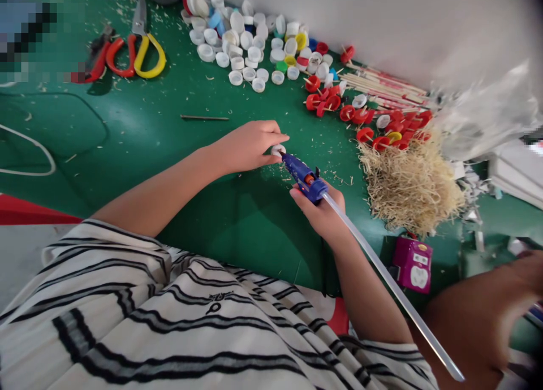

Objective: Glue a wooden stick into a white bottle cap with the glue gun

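Between the fingertips of my left hand (257,144) is a small white bottle cap (278,150). My right hand (324,212) is wrapped round a blue hot glue gun (303,175), its nozzle tip at the cap. A long clear glue stick (390,285) sticks out of the gun's back and runs down past my right forearm. Both hands are over the middle of the green table (139,135). Beyond them lies a heap of mostly white bottle caps (248,48). Red caps with small sticks in them (360,116) lie to the right.
Scissors (138,45) and red-handled pliers (95,59) lie at the back left, a nail-like rod (204,118) nearer. On the right are wooden sticks (382,87), a pile of straw-like shreds (409,178) and a purple power socket (413,264). Another person's arm (475,305) is at the lower right.
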`<control>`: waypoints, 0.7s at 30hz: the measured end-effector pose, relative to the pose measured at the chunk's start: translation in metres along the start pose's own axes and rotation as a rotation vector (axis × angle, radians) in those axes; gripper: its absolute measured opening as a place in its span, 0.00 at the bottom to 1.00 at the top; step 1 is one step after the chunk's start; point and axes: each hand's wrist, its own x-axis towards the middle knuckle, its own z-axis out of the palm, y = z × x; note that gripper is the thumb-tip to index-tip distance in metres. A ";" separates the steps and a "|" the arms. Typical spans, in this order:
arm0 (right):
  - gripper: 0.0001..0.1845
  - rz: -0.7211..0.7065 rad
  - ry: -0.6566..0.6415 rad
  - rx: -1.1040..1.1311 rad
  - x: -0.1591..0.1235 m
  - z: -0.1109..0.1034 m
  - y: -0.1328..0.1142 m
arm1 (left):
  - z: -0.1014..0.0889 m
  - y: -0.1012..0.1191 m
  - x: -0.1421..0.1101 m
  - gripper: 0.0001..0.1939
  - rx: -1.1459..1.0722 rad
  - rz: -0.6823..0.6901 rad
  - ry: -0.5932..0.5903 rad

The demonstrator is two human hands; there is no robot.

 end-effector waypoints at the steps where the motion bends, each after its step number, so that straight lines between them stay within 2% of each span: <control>1: 0.21 0.002 0.007 -0.013 0.000 0.000 0.001 | 0.000 0.000 0.000 0.29 0.005 0.008 0.005; 12: 0.21 -0.030 0.000 -0.084 -0.003 -0.003 -0.001 | -0.003 0.003 0.001 0.29 0.061 -0.007 0.004; 21: 0.19 -0.039 0.093 -0.005 -0.001 -0.009 0.009 | -0.003 0.004 0.003 0.28 0.079 0.011 0.014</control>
